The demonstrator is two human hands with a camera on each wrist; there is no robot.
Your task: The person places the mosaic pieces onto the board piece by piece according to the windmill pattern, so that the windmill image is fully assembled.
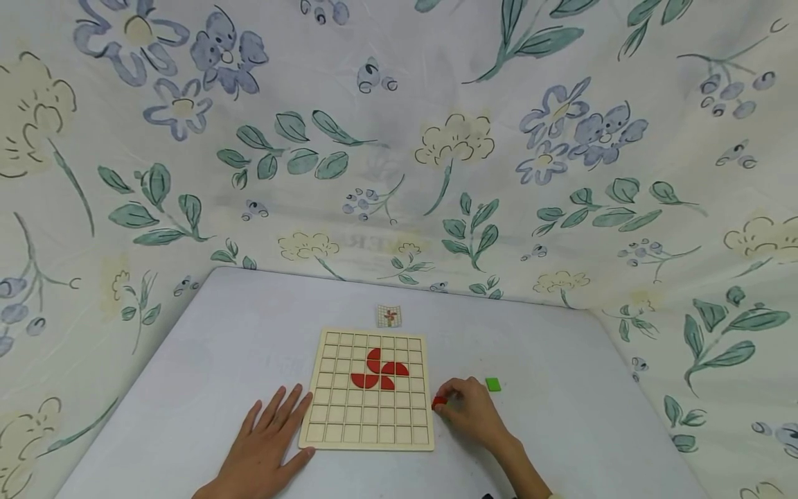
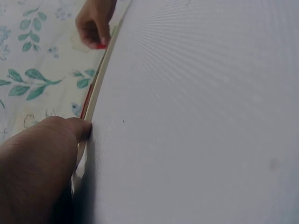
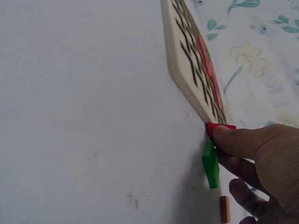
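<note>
A cream wooden grid board (image 1: 333, 416) lies on the white table, with red curved pieces (image 1: 373, 364) set in its cells as a pinwheel. My left hand (image 1: 264, 443) rests flat with fingers spread, fingertips and thumb at the board's left edge. Just off the right edge, my right hand (image 1: 474, 412) pinches a small red piece (image 3: 215, 128) between thumb and fingers. Close by those fingers in the right wrist view is a green piece (image 3: 210, 163); whether they touch it I cannot tell. Lower down shows an orange-brown piece (image 3: 224, 209).
A small picture card (image 1: 389, 316) with a red pinwheel on a grid lies beyond the board. To the right of the right hand, a green square (image 1: 493, 384) lies on the table (image 1: 561, 416). Floral cloth (image 1: 374, 208) hangs behind the table and at its sides.
</note>
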